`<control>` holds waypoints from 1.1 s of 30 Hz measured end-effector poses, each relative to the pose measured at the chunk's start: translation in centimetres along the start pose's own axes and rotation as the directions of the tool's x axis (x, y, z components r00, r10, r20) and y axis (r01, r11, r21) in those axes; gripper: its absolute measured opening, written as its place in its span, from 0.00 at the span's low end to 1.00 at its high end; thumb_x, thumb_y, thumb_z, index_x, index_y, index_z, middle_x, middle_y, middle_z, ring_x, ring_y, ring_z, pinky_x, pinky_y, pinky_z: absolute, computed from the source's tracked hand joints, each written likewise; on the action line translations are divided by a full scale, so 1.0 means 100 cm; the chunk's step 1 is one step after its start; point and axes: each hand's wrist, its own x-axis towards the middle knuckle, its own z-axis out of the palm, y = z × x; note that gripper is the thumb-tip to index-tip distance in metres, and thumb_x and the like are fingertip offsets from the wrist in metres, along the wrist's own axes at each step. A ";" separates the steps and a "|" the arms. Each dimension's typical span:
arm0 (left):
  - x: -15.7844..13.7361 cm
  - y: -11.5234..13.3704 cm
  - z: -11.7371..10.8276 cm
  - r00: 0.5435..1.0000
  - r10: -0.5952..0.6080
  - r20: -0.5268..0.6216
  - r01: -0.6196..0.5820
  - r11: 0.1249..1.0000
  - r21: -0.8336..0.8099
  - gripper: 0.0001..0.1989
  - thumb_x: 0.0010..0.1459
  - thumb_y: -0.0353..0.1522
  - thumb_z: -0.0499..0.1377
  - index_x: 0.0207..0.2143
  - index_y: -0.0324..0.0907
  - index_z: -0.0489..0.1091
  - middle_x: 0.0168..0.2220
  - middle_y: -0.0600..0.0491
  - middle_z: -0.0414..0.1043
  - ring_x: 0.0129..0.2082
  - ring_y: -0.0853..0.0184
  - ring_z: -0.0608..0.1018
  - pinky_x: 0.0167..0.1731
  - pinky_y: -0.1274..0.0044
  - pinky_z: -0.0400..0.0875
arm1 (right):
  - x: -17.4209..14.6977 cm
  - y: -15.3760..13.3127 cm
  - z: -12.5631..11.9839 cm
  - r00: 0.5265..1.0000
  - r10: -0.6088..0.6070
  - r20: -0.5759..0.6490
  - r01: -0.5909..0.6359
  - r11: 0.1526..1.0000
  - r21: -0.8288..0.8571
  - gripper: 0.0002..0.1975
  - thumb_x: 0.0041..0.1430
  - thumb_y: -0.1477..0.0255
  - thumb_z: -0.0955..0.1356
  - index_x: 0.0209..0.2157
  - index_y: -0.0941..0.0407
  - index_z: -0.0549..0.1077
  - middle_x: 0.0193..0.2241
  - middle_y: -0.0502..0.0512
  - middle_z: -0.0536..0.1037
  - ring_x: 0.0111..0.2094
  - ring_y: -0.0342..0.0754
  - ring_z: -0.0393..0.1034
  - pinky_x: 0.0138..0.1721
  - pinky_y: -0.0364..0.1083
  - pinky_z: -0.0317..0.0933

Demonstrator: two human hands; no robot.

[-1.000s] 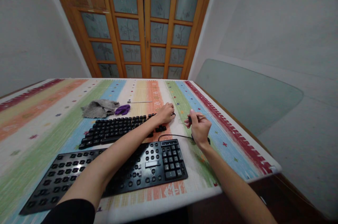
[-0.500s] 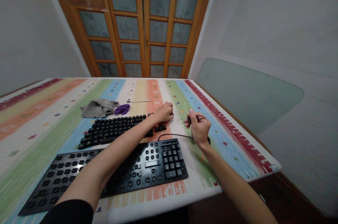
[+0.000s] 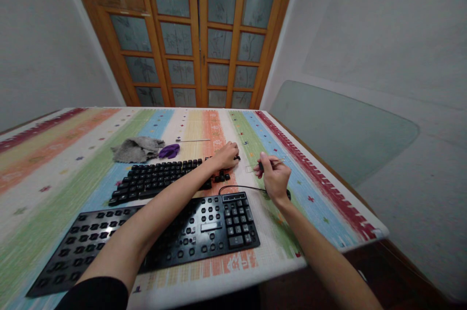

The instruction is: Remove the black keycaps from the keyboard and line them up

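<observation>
My left hand point(image 3: 226, 155) reaches over the table with its fingers curled down on a black keycap point(image 3: 238, 158) at the right end of the loose ones. Rows of removed keycaps point(image 3: 153, 177) lie on the cloth, partly hidden by my left forearm. Closed around a dark-handled wire keycap puller point(image 3: 261, 166), my right hand point(image 3: 277, 176) stays just above the cloth; thin wire shows on both sides of the fist. Nearest me lies the black keyboard point(image 3: 204, 226), its main section stripped of caps and its number pad still capped. My left arm crosses it.
A grey cloth point(image 3: 136, 149), a purple cloth point(image 3: 169, 151) and a thin rod-like tool point(image 3: 193, 140) lie behind the keycaps. The keyboard's cable point(image 3: 241, 186) runs to the right under my right wrist. The striped tablecloth point(image 3: 314, 222) covers the table to its right edge.
My right hand has turned slightly, tilting the keycap puller. The left hand stays on the keycap in nearly the same place.
</observation>
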 end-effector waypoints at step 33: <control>-0.135 0.074 -0.062 0.979 0.197 0.062 -0.175 0.953 -0.249 0.12 0.59 0.35 0.59 0.44 0.39 0.71 0.46 0.44 0.74 0.47 0.58 0.75 0.50 0.68 0.69 | -0.017 0.002 -0.031 0.680 -0.045 0.732 0.227 0.962 -0.152 0.19 0.60 0.61 0.69 0.20 0.58 0.75 0.14 0.51 0.75 0.12 0.41 0.66 0.16 0.39 0.58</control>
